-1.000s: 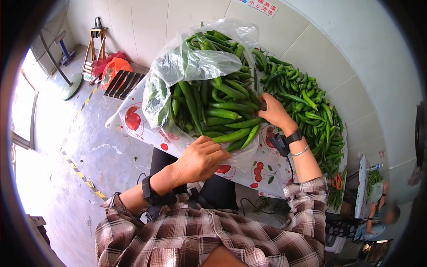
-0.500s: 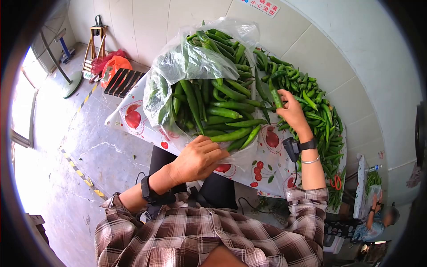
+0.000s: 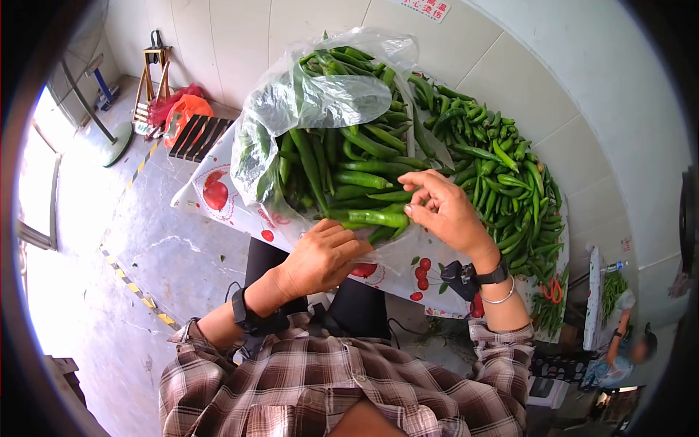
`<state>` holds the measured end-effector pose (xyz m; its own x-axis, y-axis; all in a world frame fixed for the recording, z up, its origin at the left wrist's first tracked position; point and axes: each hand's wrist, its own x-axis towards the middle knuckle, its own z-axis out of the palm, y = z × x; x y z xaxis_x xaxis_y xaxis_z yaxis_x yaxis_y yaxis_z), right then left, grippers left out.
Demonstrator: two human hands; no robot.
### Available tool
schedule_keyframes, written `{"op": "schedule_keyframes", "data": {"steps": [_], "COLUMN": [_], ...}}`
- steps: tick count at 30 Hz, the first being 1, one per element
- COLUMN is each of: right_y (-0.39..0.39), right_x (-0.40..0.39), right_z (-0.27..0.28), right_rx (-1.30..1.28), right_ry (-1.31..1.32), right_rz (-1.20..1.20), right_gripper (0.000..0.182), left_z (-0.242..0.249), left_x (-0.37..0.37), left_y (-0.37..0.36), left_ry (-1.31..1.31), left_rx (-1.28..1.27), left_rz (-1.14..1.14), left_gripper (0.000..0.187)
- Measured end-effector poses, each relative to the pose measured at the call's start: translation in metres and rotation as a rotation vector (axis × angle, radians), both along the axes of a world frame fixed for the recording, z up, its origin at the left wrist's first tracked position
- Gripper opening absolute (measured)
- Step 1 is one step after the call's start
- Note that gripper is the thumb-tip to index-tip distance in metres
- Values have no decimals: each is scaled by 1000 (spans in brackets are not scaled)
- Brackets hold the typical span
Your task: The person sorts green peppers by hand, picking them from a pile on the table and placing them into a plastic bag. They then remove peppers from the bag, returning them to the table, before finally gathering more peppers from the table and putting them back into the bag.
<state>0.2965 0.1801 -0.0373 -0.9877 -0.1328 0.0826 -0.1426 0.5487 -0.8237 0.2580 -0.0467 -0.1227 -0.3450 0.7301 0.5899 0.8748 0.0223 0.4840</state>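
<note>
Left hand [image 3: 325, 255] pinches the clear bag [image 3: 338, 95]; right hand [image 3: 450, 216] hangs, fingers spread, beside a green pepper [image 3: 368, 217] at the bag's mouth; from where I stand it looks light, firm, slick, best held mid-length

Left hand [image 3: 326, 251] at the plastic bag's [image 3: 338, 95] wearer-side edge, back up, fingers curled in tight on the film; left forearm [image 3: 218, 320] slants in from the bag's lower left, left wrist [image 3: 269, 293] near straight; right hand [image 3: 450, 217] by the bag's lower right, thumb and index visibly parted; right wrist [image 3: 483, 253] angled bagward, right forearm [image 3: 507, 313] below it, from what I see here.
</note>
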Motion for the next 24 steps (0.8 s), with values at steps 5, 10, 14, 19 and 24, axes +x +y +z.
{"op": "schedule_keyframes", "data": {"steps": [5, 10, 14, 19, 24], "right_y": [7, 9, 9, 0, -5], "right_x": [23, 65, 94, 106, 103], "right_z": [-23, -49, -80, -112, -114], "right_rx": [111, 140, 147, 235, 286], "right_ry": [110, 143, 92, 169, 248], "right_rz": [-151, -317, -442, -425, -505], "right_gripper": [17, 8, 10, 9, 7], "left_z": [-4, -14, -29, -25, -23], "left_x": [1, 1, 0, -9, -30], "left_y": [-7, -11, -8, -3, 7], "left_ry": [-8, -31, 14, -74, -126], "left_rx": [-16, -30, 9, 28, -22], "left_rz": [22, 68, 77, 216, 316], "left_gripper": [27, 27, 24, 35, 39]}}
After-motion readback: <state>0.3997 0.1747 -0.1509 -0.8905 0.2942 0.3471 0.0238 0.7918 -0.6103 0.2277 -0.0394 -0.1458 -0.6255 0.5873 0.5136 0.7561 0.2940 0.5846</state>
